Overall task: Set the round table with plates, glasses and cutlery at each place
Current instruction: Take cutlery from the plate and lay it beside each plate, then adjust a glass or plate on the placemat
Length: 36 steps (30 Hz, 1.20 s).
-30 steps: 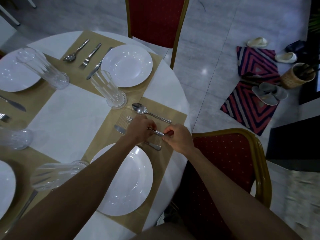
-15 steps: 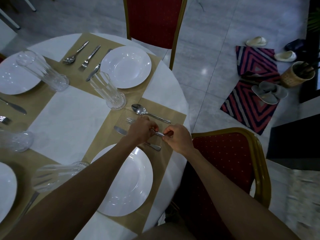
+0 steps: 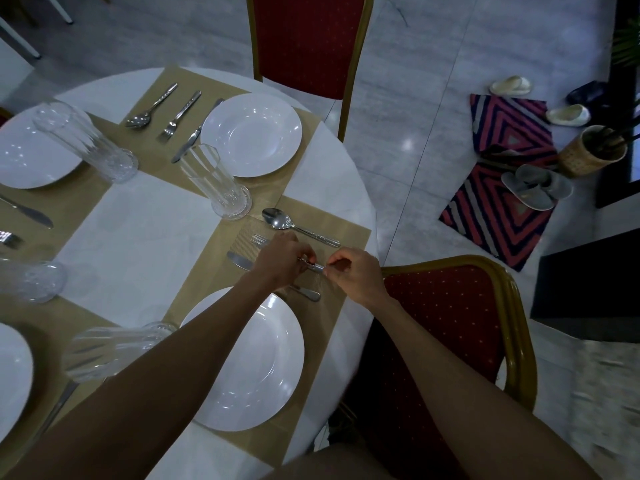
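Note:
On the near tan placemat (image 3: pixel 349 233) lie a spoon (image 3: pixel 294 226), a fork (image 3: pixel 259 240) and a knife (image 3: pixel 242 262), side by side beyond a white plate (image 3: pixel 256 368). My left hand (image 3: pixel 282 259) covers the fork's middle and pinches it. My right hand (image 3: pixel 356 275) pinches the end of the fork's handle. A tall glass (image 3: pixel 114 351) lies partly hidden under my left forearm. The far place has a plate (image 3: pixel 251 133), a glass (image 3: pixel 216 181) and cutlery (image 3: pixel 173 116).
The round white table (image 3: pixel 138 237) holds more plates (image 3: pixel 31 157), glasses (image 3: pixel 86 143) and cutlery on the left. A red chair (image 3: pixel 450 341) stands at the near place, another (image 3: pixel 308 39) at the far one. Slippers and a striped mat (image 3: pixel 502 188) lie on the floor.
Both hands have stayed on the fork and shifted it only slightly on the placemat. The view has tilted a little.

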### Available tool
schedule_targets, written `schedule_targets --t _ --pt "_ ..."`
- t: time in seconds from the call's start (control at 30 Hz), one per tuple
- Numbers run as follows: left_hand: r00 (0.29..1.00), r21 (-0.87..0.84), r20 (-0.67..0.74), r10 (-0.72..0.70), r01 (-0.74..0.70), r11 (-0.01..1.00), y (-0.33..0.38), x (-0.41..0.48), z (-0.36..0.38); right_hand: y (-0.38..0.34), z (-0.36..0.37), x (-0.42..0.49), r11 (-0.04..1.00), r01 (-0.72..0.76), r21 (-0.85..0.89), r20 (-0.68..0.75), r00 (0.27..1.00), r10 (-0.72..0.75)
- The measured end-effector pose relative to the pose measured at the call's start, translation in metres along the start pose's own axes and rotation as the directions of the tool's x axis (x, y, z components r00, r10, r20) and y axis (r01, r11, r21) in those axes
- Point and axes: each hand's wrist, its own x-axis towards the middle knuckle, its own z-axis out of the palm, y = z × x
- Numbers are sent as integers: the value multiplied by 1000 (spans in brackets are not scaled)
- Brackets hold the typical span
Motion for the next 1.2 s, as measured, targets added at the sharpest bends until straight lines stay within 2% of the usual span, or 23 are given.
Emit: schedule_targets --t 0.1,0.43,0.53,0.63,0.83,0.9,1.03,1.13,1.2 --pt "999 -14 -37 4 -5 1000 -1 -5 -2 -1 -2 -3 987 -88 136 -43 995 95" --pt "984 -148 -170 -57 32 988 -7 -53 -22 -28 4 -33 961 -170 219 -80 978 191" --pt "950 -309 -262 -173 87 947 -10 -91 -22 -57 12 -44 908 -207 364 -91 962 256" --pt "922 -442 -269 -278 138 886 -11 -135 -13 -89 27 -60 863 -216 458 -15 968 250" --pt "876 -515 -249 -413 241 822 -22 -208 7 -110 56 -106 867 -280 412 89 959 267" --pt "830 -565 -219 -513 321 760 -29 -231 14 -105 59 -121 851 -313 421 80 948 309" --pt "670 -647 -146 -728 492 582 -47 -280 33 -90 60 -148 847 -393 358 6 908 419" --pt "577 -663 -139 -805 550 508 -53 -306 50 -78 62 -168 829 -447 336 -98 859 503" --pt "543 -682 -138 -828 554 477 -54 -312 61 -74 65 -178 824 -461 331 -111 848 519"
